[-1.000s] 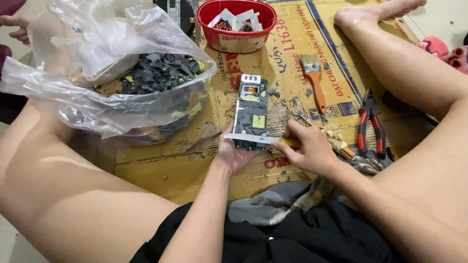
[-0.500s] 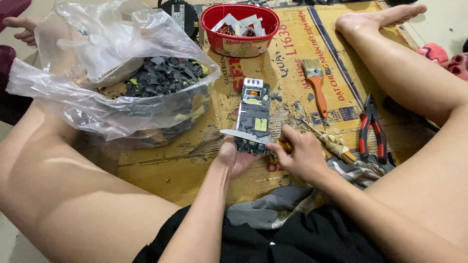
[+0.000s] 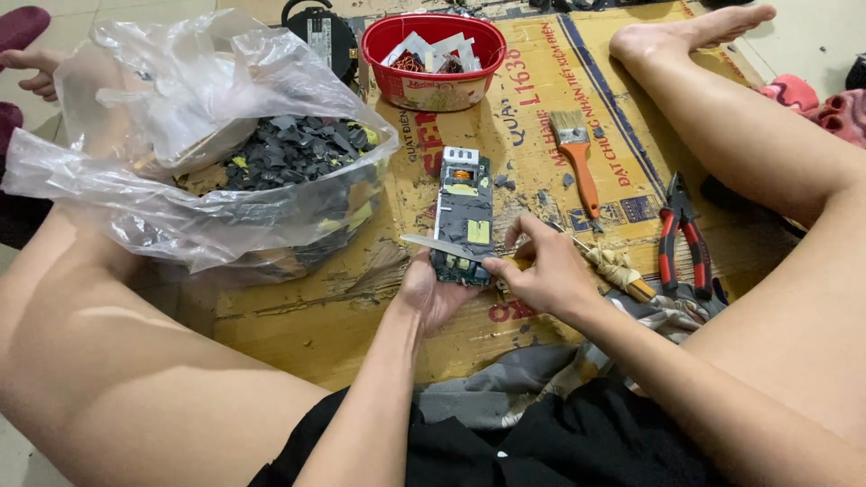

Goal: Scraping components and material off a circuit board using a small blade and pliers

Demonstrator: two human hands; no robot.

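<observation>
My left hand (image 3: 430, 290) grips the near end of a long green circuit board (image 3: 464, 215) and holds it upright above the cardboard. A white block and a copper coil sit at the board's far end, and yellow patches mark its face. My right hand (image 3: 539, 271) holds a knife (image 3: 444, 246) by its handle. The thin blade lies flat across the lower part of the board, tip pointing left.
A clear plastic bag (image 3: 180, 162) of dark broken pieces stands at the left. A red bowl (image 3: 435, 56) with scraps is at the back. An orange-handled brush (image 3: 579, 159), red pliers (image 3: 681, 236) and a rag-wrapped tool (image 3: 618, 269) lie on the cardboard (image 3: 307, 316) between my legs.
The knife blade has come across the board's lower part, tip to the left. The board has tilted slightly and both hands stay close together.
</observation>
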